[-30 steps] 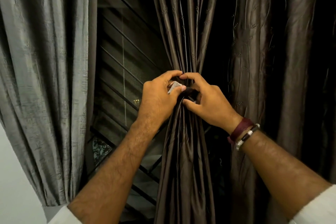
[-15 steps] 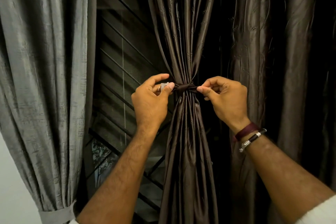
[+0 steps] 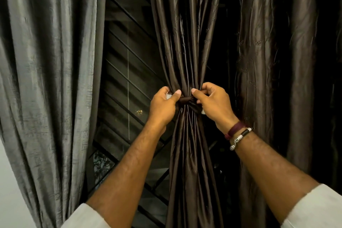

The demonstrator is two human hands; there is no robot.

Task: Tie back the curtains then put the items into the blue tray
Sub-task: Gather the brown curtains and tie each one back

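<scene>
At centre frame, left hand [image 3: 162, 105] and right hand [image 3: 214, 103] pinch the tie-back [image 3: 187, 100] cinching the brown curtain [image 3: 187, 46]. Satin looks soft and slippery; best gripped at the band ends.

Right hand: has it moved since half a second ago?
Yes. The right hand has closed in leftward to the tie-back band on the brown curtain.

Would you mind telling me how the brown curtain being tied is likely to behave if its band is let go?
The brown curtain looks floppy: it pinches into narrow pleats at the tie band. Its glossy sheen suggests slippery fabric, so a loose band may slide down. Below the band it fans out, so it would probably spread again once released.
</scene>
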